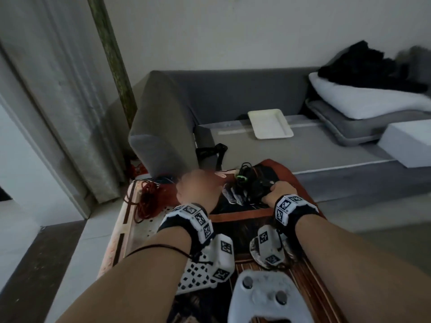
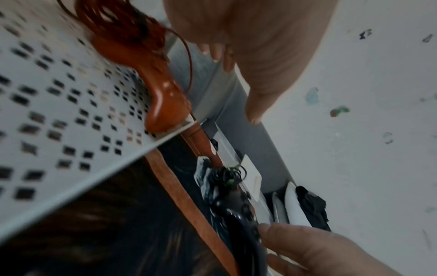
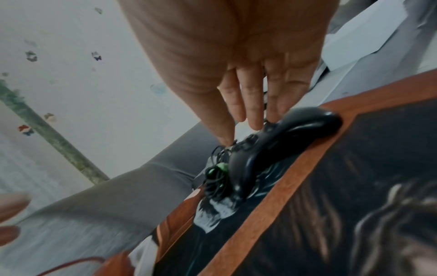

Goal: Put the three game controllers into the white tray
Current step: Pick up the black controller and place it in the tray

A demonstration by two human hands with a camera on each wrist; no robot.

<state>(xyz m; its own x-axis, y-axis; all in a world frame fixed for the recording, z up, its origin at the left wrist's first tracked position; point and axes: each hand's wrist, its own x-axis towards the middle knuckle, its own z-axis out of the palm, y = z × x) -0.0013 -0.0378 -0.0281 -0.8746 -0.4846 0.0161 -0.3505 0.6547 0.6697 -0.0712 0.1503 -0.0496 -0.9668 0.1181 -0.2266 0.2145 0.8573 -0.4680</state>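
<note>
A white tray [image 1: 270, 123] lies on the grey sofa seat beyond the low table. The black controller [image 1: 256, 184] with its bundled cable sits at the table's far edge. My right hand [image 1: 278, 188] reaches over its right grip; in the right wrist view the straight fingers [image 3: 254, 119] and thumb touch the black controller [image 3: 248, 156]. My left hand [image 1: 198, 185] hovers blurred to its left and holds nothing. A red controller [image 2: 163, 97] with a red cable lies in a white perforated basket [image 2: 59, 112]. A white controller [image 1: 265, 297] lies nearest me.
The table carries a dark picture mat with an orange border [image 1: 245, 216]. A grey cushion [image 1: 163, 127] leans against the sofa's left end. Pillows and dark cloth [image 1: 363, 89] pile up at the right. A white box [image 1: 408, 143] sits on the sofa's right.
</note>
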